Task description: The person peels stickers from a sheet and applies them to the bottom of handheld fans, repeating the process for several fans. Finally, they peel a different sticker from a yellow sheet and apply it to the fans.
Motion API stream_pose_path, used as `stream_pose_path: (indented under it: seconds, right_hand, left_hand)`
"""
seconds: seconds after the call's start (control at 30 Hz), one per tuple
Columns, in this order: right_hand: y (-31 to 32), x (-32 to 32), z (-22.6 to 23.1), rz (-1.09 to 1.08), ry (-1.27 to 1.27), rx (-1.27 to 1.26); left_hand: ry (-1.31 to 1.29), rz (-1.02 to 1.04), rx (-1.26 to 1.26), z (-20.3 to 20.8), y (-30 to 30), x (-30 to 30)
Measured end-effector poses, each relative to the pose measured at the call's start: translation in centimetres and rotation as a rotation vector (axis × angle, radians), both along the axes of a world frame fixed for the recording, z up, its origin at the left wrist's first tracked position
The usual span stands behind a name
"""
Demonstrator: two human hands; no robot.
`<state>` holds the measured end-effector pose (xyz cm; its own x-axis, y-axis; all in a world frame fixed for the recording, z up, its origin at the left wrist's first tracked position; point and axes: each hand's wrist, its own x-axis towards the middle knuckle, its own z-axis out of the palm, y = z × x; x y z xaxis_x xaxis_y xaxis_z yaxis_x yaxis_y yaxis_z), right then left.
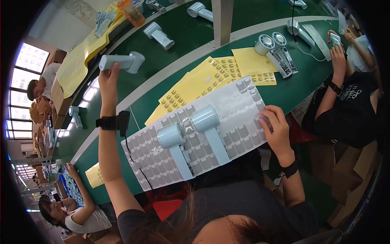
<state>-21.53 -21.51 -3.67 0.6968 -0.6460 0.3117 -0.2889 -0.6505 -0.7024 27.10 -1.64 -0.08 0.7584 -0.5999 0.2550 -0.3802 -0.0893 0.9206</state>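
My left hand (109,79) is raised at the far left, closed around the handle of a light blue handheld fan (122,62) held above the conveyor. My right hand (278,129) rests at the right edge of a white sticker sheet (255,96), its fingers loosely bent and apart, fingertips touching the sheet. Rows of grey die-cut labels cover much of that sheet, with bare patches toward its upper right. Lying on it side by side are two more light blue fans, a left fan (172,137) and a right fan (206,120), heads away from me.
Yellow label sheets (183,87) lie beyond the white one. Two fans (266,42) rest on them at the right. A metal post (222,22) rises from the rail. More fans (158,35) sit on the green belt. Co-workers sit at right and left.
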Motion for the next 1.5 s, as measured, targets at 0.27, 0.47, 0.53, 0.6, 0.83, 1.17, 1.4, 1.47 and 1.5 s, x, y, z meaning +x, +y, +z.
stream_pose_path:
  seconds: [0.27, 0.47, 0.53, 0.6, 0.83, 1.17, 1.4, 1.47, 1.5]
  right_hand:
    - [0.1, 0.0, 0.2, 0.005, -0.047, 0.023]
    - [-0.4, 0.0, 3.4, 0.150, -0.192, 0.382]
    - [0.0, 1.3, 7.0, 0.229, -0.249, 0.575]
    - [0.4, 3.2, 10.2, 0.308, -0.302, 0.763]
    - [1.0, 7.6, 15.2, 0.474, -0.301, 0.966]
    - [1.2, 8.4, 15.8, 0.403, -0.205, 0.816]
    - [1.8, 8.6, 15.0, 0.380, -0.215, 0.734]
    - [2.0, 8.7, 14.7, 0.373, -0.213, 0.678]
    - [2.0, 8.7, 14.7, 0.373, -0.212, 0.681]
  left_hand:
    - [0.733, -0.115, -0.700, 4.5, -0.7, -9.8]
    - [0.054, -0.282, -0.356, 5.5, -3.0, -18.4]
    - [-0.197, -0.371, -0.191, 5.8, -3.1, -20.9]
    - [-0.293, -0.424, -0.133, 5.8, -3.3, -22.3]
    - [-0.531, -0.594, -0.070, 6.1, -4.3, -24.4]
    - [-0.556, -0.616, -0.054, 6.2, -4.4, -24.6]
    - [-0.566, -0.614, -0.033, 6.0, -4.2, -24.5]
    - [-0.591, -0.602, -0.016, 6.0, -3.9, -24.5]
    - [-0.588, -0.602, -0.014, 6.0, -3.9, -24.4]
